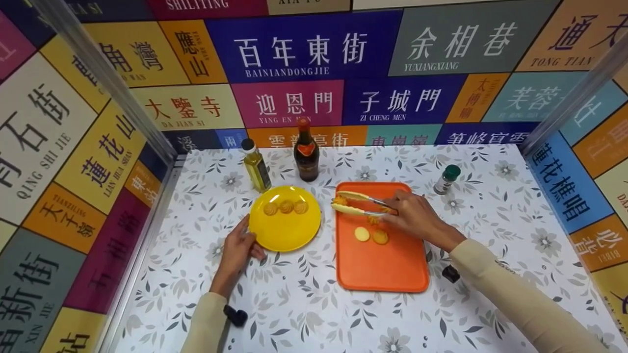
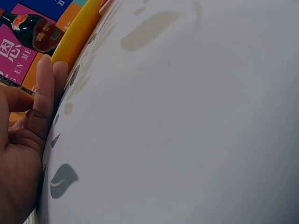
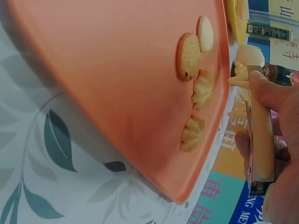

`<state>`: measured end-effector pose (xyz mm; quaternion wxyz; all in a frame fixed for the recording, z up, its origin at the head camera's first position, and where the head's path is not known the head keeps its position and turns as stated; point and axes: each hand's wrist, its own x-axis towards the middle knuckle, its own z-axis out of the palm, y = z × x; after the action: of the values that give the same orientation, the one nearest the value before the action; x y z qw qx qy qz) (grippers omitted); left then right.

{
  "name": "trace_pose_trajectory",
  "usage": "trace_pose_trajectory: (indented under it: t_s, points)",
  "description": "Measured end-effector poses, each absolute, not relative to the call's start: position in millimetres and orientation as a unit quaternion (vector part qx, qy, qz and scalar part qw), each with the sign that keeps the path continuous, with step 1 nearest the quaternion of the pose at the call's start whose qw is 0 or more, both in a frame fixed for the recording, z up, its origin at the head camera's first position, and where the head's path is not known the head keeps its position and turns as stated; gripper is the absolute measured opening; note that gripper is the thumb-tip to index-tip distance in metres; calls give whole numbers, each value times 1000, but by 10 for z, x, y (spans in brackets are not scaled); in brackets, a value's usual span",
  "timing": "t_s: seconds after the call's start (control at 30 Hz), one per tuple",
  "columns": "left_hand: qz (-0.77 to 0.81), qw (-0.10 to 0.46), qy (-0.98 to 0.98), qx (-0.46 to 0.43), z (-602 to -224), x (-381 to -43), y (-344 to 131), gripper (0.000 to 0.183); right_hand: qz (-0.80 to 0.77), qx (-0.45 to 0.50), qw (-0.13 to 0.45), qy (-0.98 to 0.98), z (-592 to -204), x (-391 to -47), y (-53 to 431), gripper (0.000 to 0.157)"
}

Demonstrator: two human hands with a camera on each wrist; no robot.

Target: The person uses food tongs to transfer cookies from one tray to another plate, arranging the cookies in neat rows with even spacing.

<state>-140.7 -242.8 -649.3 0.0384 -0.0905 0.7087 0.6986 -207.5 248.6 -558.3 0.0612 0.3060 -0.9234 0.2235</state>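
Observation:
My right hand point(image 1: 414, 215) grips metal tongs point(image 1: 365, 212) with cream tips, over the upper part of the orange tray point(image 1: 382, 269). A swirled cookie point(image 1: 339, 200) sits between the tong tips, above the tray's left rim. Below lie a pale round cookie point(image 1: 362, 234) and a browner round cookie point(image 1: 380, 237); two fluted cookies point(image 3: 202, 89) show beside them in the right wrist view. My left hand point(image 1: 239, 245) rests on the table, its fingers touching the left rim of the yellow plate point(image 1: 284, 235). Three swirled cookies point(image 1: 286, 207) lie in a row on that plate.
Behind the plate stand an oil bottle point(image 1: 257, 169) and a dark bottle with a red cap point(image 1: 306, 157). A small green-capped shaker point(image 1: 446, 180) is at the back right. Printed panels point(image 1: 304, 46) wall the back and both sides of the floral-covered table point(image 1: 304, 314).

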Motion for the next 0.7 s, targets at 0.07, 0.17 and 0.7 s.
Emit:
trace_pose_trajectory:
  t_s: [0.07, 0.17, 0.7]
  points:
    - [697, 36, 711, -90, -6492, -1407, -2426, 64, 220, 306, 60, -924, -5579, -2073, 2461, 42]
    - [692, 34, 715, -92, -6484, -1403, -2421, 64, 217, 309, 57, -924, -5573, -2071, 2423, 41]
    - [697, 38, 709, -102, -6484, -1410, -2421, 66, 237, 337, 71, -908, -5555, -2080, 2256, 37]
